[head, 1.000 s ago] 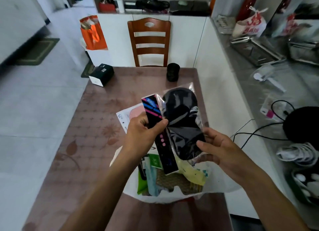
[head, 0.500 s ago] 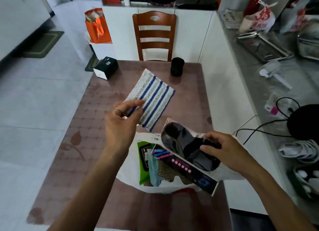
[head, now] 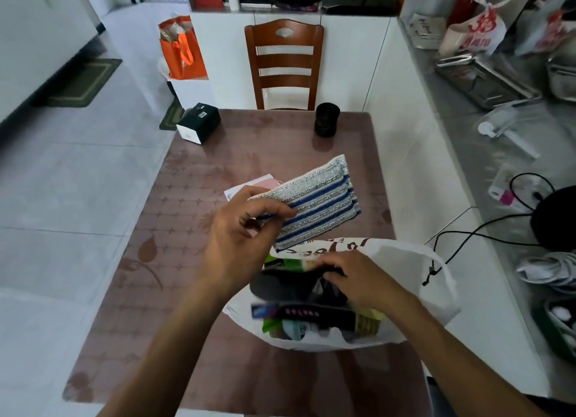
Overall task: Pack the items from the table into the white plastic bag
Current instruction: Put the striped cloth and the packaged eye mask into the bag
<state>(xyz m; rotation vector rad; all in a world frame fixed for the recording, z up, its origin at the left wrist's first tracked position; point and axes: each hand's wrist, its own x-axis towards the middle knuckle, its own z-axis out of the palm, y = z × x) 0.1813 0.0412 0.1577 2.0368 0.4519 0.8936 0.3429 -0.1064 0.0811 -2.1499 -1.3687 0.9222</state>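
The left hand [head: 246, 245] pinches a blue-striped cloth [head: 314, 207] by its near corner, holding it above the table [head: 193, 260], just beyond the bag [head: 414, 279]. The right hand [head: 364, 279] grips a dark packet [head: 296, 287] at the bag's mouth, over other packed items. A pink card [head: 265, 184] lies behind the cloth.
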